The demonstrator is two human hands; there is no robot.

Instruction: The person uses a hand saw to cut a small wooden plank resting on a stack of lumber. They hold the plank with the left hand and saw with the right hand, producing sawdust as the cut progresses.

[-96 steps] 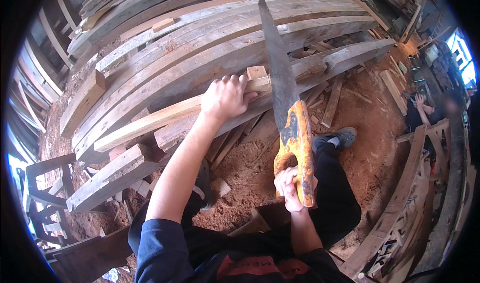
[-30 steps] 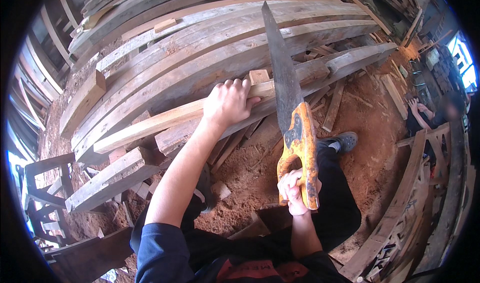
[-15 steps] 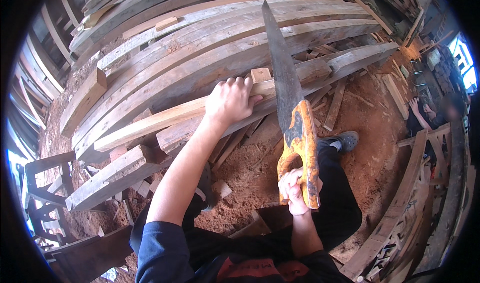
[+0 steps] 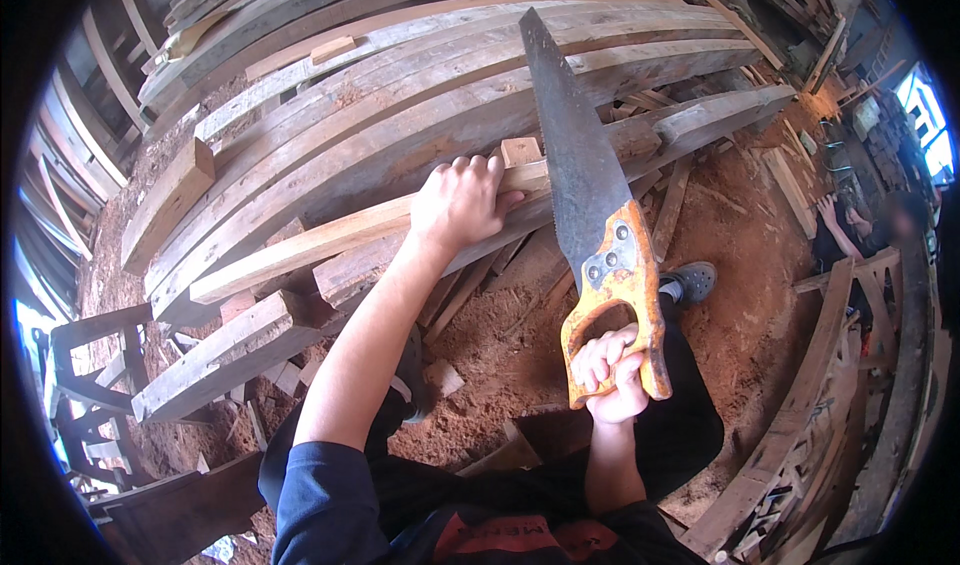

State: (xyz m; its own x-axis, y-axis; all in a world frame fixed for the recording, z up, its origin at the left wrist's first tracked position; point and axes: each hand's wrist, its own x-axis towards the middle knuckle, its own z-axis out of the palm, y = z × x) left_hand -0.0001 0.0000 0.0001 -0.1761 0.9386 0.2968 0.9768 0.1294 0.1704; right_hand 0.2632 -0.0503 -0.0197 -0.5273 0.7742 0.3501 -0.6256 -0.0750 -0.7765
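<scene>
Head view: right grip [image 4: 610, 371] clamped on handsaw [image 4: 590, 190] by handle [image 4: 651, 315], likely surest; blade [image 4: 572, 130] ahead probably springy; left grip [image 4: 457, 205] clasps batten [image 4: 320, 241].

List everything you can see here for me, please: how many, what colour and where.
Handsaw: one, grey blade and orange-yellow handle, in the right hand
Pale board: one, light tan, under the left hand
Small block: one, tan, just beyond the left hand
Long timbers: several, grey-brown, lying beyond the board
Curved planks: several, reddish brown, lower right
Dark frame: one, left edge
Ground: one, reddish brown
Another person: one, dark clothing, far right
Bright opening: one, bluish white, right edge
Grey shoe: one, right foot
Left hand: one, bare, on the board
Right hand: one, bare, around the handle
</scene>
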